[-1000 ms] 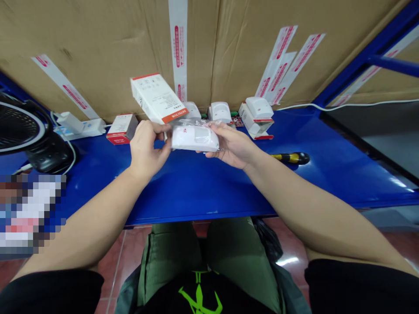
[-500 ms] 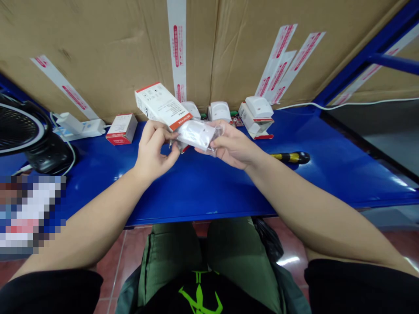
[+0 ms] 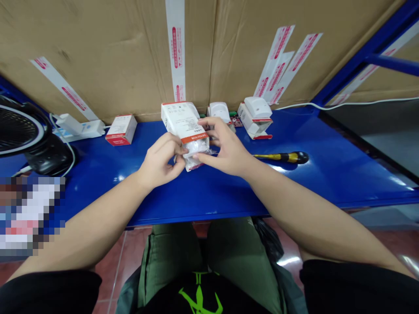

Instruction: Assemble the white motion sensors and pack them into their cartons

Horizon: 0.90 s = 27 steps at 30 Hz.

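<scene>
A white and red detector box (image 3: 183, 123) is held tilted over the table, its open end towards me. A white detector in a clear plastic bag (image 3: 197, 145) lies mostly inside, with part of it and crumpled plastic showing at the opening. My left hand (image 3: 165, 159) pinches the box at the left of this opening. My right hand (image 3: 229, 146) is on the other side, fingers on the box's right edge and thumb against the bagged end. A flap of the box hangs below the opening.
White detectors (image 3: 220, 112) stand along the cardboard wall, one atop an open box (image 3: 257, 126). A closed box (image 3: 121, 129) stands left, near a power strip (image 3: 87, 128) and a black fan (image 3: 42, 144). A yellow and black screwdriver (image 3: 291, 157) lies right on the blue table (image 3: 209, 200).
The bagged detector has gone from mostly outside the box to mostly inside it. The box has come lower and to the right. My right hand has shifted from the bag to the box's side.
</scene>
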### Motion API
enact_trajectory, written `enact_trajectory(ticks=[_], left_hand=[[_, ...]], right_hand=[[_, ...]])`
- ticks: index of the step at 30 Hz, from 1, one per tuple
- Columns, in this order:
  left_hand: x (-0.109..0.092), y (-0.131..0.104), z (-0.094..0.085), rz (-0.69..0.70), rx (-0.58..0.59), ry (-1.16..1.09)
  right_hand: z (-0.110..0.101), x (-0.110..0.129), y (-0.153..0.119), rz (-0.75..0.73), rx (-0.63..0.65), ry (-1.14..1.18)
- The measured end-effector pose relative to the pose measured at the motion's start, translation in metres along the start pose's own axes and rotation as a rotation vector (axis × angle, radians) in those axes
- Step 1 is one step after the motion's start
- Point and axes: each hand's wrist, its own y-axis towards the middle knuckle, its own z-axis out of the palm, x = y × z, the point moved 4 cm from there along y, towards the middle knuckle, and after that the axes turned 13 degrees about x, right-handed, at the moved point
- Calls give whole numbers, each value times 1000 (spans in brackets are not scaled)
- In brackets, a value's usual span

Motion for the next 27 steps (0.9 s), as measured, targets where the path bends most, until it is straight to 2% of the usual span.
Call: enact_trajectory(ticks=[3, 10, 16, 20, 24, 27], left_hand=[[-10, 2, 1, 76, 20, -32], [-24, 5, 7, 128, 76, -132], [-16, 4, 2, 106, 38, -126], [-11, 3, 0, 117, 90, -197], [-12, 5, 2, 133, 160, -236], [-12, 6, 4, 107, 136, -240]], right_hand=[[5, 1, 0, -37, 36, -57], [3, -9, 2, -49, -123, -115], [6, -12, 2, -44, -139, -142], [5, -10, 0, -71, -191, -181], [2, -7, -2, -14, -192, -184], [0, -7, -1, 16, -171, -142]])
